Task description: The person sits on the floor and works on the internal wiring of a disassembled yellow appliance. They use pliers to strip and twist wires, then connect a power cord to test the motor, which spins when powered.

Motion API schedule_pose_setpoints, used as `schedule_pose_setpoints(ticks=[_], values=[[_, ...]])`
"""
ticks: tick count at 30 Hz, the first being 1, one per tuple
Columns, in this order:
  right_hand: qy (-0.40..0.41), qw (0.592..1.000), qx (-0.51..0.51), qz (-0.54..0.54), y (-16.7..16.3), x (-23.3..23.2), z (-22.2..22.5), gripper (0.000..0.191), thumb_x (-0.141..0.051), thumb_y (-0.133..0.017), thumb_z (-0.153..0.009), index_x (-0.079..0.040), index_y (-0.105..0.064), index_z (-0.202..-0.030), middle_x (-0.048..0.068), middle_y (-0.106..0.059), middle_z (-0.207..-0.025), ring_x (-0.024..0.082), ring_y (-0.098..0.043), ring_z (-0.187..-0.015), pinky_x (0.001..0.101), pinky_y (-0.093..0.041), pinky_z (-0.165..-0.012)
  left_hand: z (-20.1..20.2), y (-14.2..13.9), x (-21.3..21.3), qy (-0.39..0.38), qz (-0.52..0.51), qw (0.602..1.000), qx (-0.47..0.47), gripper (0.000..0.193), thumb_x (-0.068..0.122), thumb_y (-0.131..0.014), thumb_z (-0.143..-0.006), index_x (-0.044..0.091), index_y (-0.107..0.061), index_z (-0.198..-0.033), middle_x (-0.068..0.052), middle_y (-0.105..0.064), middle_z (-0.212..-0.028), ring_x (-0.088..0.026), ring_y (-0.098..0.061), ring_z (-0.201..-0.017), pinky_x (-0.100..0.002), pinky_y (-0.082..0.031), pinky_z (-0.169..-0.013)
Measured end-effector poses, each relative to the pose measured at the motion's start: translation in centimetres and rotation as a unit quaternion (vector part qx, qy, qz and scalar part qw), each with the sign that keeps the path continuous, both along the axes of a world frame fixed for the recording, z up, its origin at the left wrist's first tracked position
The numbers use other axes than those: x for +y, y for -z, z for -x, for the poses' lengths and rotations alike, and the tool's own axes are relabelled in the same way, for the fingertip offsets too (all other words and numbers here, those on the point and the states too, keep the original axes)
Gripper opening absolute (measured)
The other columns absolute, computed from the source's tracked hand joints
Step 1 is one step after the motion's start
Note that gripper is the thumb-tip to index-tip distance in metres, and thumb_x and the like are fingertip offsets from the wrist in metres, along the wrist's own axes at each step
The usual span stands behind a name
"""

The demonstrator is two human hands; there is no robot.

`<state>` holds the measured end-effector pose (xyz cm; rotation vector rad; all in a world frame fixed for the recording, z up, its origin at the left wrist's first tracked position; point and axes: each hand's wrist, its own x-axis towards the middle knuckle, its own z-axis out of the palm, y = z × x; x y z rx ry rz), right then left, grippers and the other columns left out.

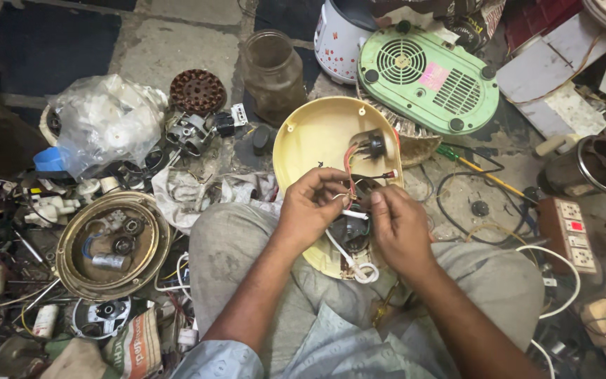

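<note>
Stone floor (177, 49), grey and cracked, lies under a wide litter of appliance parts. On the person's lap rests a cream plastic shell (317, 137), round and smooth, open side up, with red and white wires (348, 168) and a dark motor part inside it. The left hand (310, 207) pinches the wires at the shell's middle, its grip closed on them; the right hand (401, 228) meets it just beside, fingertips pressed together on the same wire ends. A white cord (348, 263) loops out at the shell's near edge. Behind the shell stands a cloudy glass jar (273, 74), contents unclear, and to its right a green vented cover (426, 77) with rubber feet. Left of the shell lies a round brass-coloured pan (71, 270) holding small metal pieces, and farther back a crumpled clear plastic bag (106, 123) of white parts. Right of the shell sits a socket strip (571, 235).
</note>
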<state>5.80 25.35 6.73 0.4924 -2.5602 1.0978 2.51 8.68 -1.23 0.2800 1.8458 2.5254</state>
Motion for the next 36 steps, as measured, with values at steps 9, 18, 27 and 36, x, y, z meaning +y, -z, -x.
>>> schedule_pose_setpoints(ticks=[9,18,27,36], values=[[0.001,0.968,-0.22,0.118,2.1,0.9,0.5,0.036,-0.026,-0.05,-0.108,-0.004,-0.062,-0.082,-0.003,-0.057,-0.067,0.004,-0.049,-0.062,0.0258,-0.042,-0.055,0.1,0.1,0.3,-0.007,0.007,1.0,0.017,0.034,-0.005,-0.078,-0.085,0.008,-0.07,-0.116,0.004,-0.072,-0.096,-0.001,-0.056,-0.078,-0.018,-0.046,-0.072],[0.005,0.972,-0.202,0.12,3.6,1.3,0.7,0.038,-0.028,-0.049,-0.109,-0.005,-0.063,-0.081,-0.004,-0.057,-0.066,0.004,-0.048,-0.06,0.025,-0.042,-0.054,0.1,0.1,0.2,-0.003,0.004,1.0,0.013,0.033,-0.005,-0.078,-0.086,0.006,-0.069,-0.116,0.002,-0.073,-0.096,-0.002,-0.055,-0.078,-0.019,-0.045,-0.072],[0.01,0.947,-0.268,0.179,3.7,1.7,0.8,0.038,-0.03,-0.05,-0.108,-0.006,-0.063,-0.081,-0.004,-0.055,-0.061,0.005,-0.049,-0.052,0.0239,-0.04,-0.048,0.3,0.2,0.4,0.001,-0.001,1.0,0.015,0.032,-0.004,-0.078,-0.086,0.006,-0.069,-0.115,0.002,-0.073,-0.096,-0.002,-0.057,-0.079,-0.019,-0.046,-0.072],[-0.04,0.932,-0.307,0.191,3.1,2.0,1.1,0.036,-0.029,-0.05,-0.107,-0.006,-0.062,-0.083,-0.002,-0.056,-0.062,0.005,-0.052,-0.053,0.0234,-0.043,-0.05,0.4,0.0,0.1,0.028,-0.008,1.0,0.001,0.032,-0.004,-0.077,-0.085,0.006,-0.068,-0.114,0.002,-0.073,-0.098,-0.002,-0.062,-0.085,-0.019,-0.049,-0.074]])
